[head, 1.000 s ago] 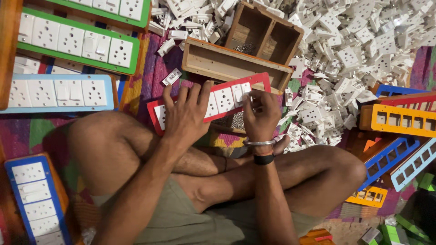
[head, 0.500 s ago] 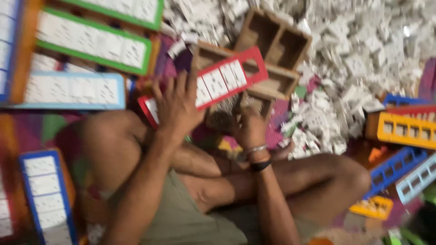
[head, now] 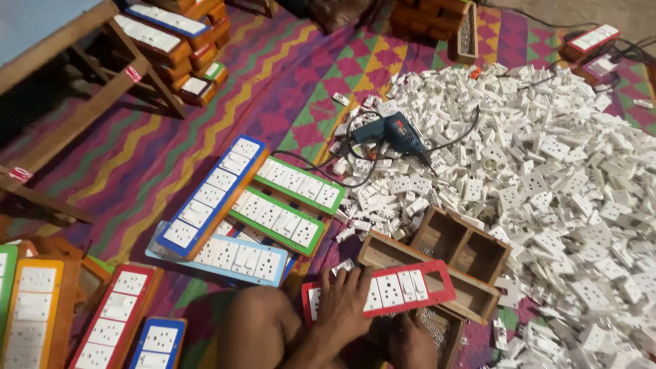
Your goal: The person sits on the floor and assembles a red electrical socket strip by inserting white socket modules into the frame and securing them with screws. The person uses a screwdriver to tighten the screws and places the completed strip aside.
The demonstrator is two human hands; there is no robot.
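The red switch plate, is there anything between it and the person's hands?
No. The left hand lies flat on the red switch plate, which sits across a wooden box. The right hand is just below its edge; whether it touches the plate cannot be told.

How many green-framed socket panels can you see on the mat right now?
3. Two green-framed panels lie side by side left of the white pile, the upper and the lower. A third's green edge shows at the far left, mostly cut off. Others may be hidden in stacks.

Glossy red plastic panel (head: pixel 383 290), rough unfinished wooden box (head: pixel 437 263), woven cloth mat (head: pixel 205 123).
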